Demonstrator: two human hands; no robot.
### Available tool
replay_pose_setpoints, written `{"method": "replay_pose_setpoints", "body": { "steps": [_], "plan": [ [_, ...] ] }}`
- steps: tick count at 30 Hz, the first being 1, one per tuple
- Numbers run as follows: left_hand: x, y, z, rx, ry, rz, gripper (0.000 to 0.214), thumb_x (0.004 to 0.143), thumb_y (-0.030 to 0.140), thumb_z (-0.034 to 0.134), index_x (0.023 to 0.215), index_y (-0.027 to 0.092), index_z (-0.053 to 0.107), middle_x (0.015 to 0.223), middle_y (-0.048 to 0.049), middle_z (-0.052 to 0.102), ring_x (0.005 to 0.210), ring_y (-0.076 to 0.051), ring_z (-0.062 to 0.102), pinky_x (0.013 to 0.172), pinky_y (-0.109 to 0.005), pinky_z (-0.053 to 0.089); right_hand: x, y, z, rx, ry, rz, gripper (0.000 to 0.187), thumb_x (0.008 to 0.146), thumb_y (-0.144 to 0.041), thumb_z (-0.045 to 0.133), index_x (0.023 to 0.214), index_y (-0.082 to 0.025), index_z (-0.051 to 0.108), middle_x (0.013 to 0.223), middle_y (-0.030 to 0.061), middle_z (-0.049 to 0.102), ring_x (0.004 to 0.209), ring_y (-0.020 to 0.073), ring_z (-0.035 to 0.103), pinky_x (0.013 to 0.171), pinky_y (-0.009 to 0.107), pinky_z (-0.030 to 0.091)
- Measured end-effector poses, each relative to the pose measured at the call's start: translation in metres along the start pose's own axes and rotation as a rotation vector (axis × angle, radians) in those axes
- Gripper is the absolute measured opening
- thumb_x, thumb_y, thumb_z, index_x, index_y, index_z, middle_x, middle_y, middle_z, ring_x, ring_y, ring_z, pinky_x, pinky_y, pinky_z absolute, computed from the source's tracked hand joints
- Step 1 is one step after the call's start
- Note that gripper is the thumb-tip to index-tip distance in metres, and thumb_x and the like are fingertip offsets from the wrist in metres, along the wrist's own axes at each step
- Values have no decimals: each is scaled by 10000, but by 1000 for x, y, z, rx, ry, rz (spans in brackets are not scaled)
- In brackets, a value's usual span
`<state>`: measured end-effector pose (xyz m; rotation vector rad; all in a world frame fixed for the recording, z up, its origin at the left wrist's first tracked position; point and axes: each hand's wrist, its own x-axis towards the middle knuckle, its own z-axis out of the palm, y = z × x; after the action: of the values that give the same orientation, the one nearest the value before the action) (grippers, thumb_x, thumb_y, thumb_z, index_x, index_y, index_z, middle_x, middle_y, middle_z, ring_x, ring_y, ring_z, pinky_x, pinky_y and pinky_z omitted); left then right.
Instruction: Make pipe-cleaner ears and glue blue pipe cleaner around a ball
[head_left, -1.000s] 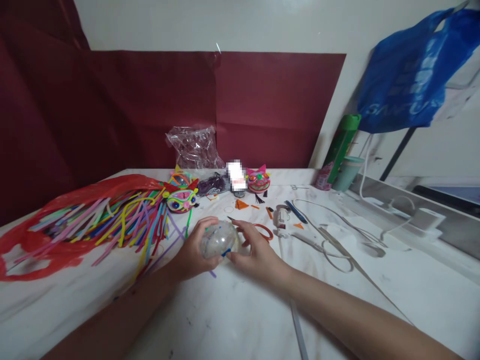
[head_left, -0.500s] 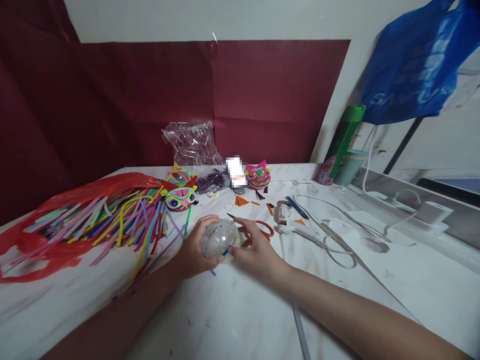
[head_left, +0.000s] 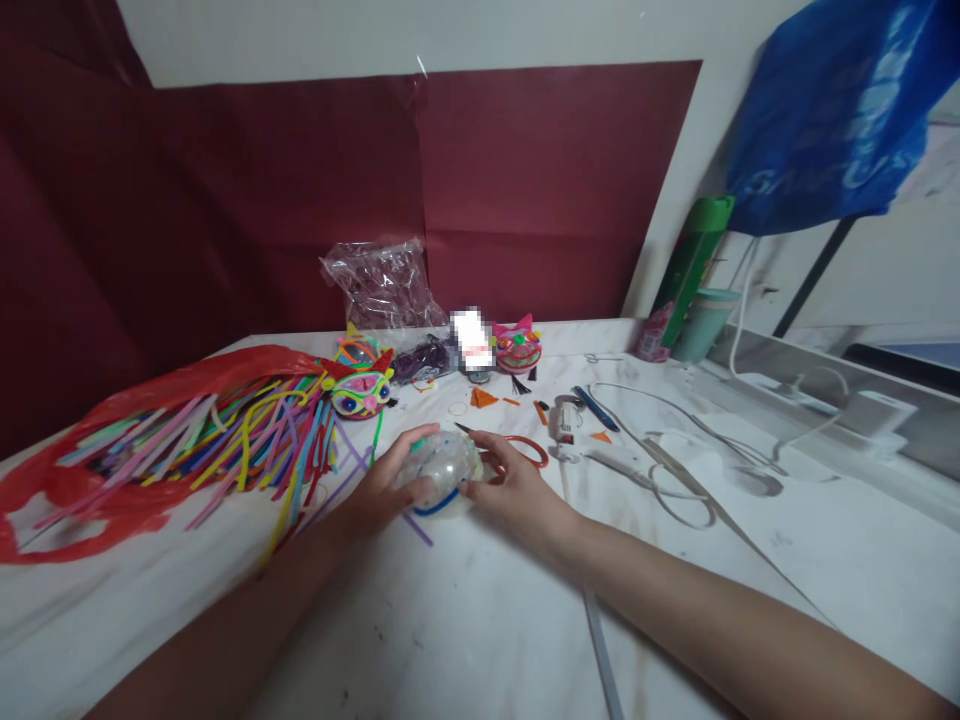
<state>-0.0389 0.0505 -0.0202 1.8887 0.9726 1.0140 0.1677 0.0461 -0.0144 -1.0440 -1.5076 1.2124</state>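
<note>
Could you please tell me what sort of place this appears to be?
Probably a home craft corner. A white table carries a heap of coloured pipe cleaners, a finished cat-face ornament and what looks like a glue gun, and the left hand and right hand hold a clear ball.

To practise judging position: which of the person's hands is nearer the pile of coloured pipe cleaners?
Left. Both hold the clear ball; the left hand sits beside the pipe cleaners, the right hand on the ball's far side.
</note>
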Motion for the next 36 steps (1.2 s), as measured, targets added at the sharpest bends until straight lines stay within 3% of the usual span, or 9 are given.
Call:
{"method": "replay_pose_setpoints", "body": {
  "steps": [4,10,15,28,36],
  "plan": [
    [0,8,3,174,53,-9,764,707,486,685,1347,192,391,1399,-147,455,1286,-346,422,1077,-479,316,1,-1,0,12,8,14,600,580,-208,680,1153,-165,507,1098,93,610,1025,226,566,855,353,471],
    [-2,16,20,175,189,-26,750,623,380,762,1268,208,419,1361,-135,458,1246,-335,444,1030,-462,357,-3,1,5,-2,33,-12,627,581,-189,676,1182,-176,495,1186,106,574,1061,231,550,878,370,468],
    [0,20,20,58,147,-90,720,623,373,754,1226,212,397,1133,-85,572,1018,-275,578,852,-393,471,-4,1,3,-14,74,-10,621,593,-212,701,1188,-204,521,1207,86,577,1046,225,556,884,376,470],
    [-1,21,17,52,108,-72,695,657,398,715,1246,206,400,1140,-90,585,997,-270,585,846,-391,474,-3,6,5,-29,27,-11,677,596,-213,655,1242,-171,458,1209,109,550,1098,242,528,886,370,459],
    [0,23,24,186,197,-79,667,632,229,703,1238,216,427,1205,-98,555,1071,-287,557,903,-410,449,-3,10,7,-17,59,-34,665,590,-192,657,1229,-195,474,1215,95,559,1078,236,539,897,382,455]
  ]
}}
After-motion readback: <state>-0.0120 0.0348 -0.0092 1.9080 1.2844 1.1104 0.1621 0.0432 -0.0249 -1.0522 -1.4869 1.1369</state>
